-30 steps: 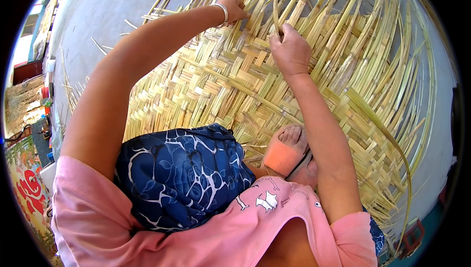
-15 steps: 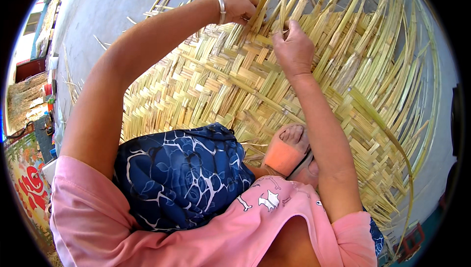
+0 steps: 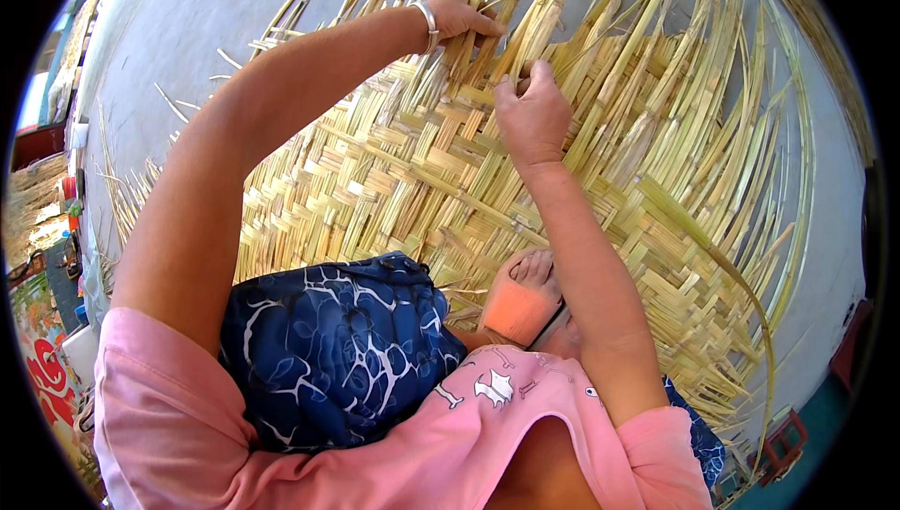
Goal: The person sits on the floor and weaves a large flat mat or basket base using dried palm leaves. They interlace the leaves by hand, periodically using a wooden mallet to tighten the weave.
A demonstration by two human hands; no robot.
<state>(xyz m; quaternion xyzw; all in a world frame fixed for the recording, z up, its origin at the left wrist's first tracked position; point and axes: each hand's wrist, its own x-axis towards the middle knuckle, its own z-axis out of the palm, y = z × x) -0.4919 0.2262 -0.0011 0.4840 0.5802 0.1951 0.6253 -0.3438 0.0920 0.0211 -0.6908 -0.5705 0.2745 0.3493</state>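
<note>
A large woven mat [image 3: 403,182] of pale yellow reed strips lies on the grey floor, with loose unwoven strips [image 3: 675,69] fanning out at its far and right edges. My left hand [image 3: 464,21], a silver bangle on its wrist, grips loose strips at the mat's far edge. My right hand [image 3: 532,112] is just beside it, fingers pinched on a single strip. My bare foot in an orange sandal [image 3: 523,299] rests on the mat near my body.
Grey concrete floor [image 3: 187,32] surrounds the mat. My blue patterned trouser knee [image 3: 328,341] covers the mat's near edge. Colourful items and a white container [image 3: 80,351] sit at the far left. A small red stool [image 3: 783,440] stands at the lower right.
Both hands have stayed at the mat's far edge. The left hand shifted right onto the loose strips, and the right hand rose to pinch a strip beside it.
</note>
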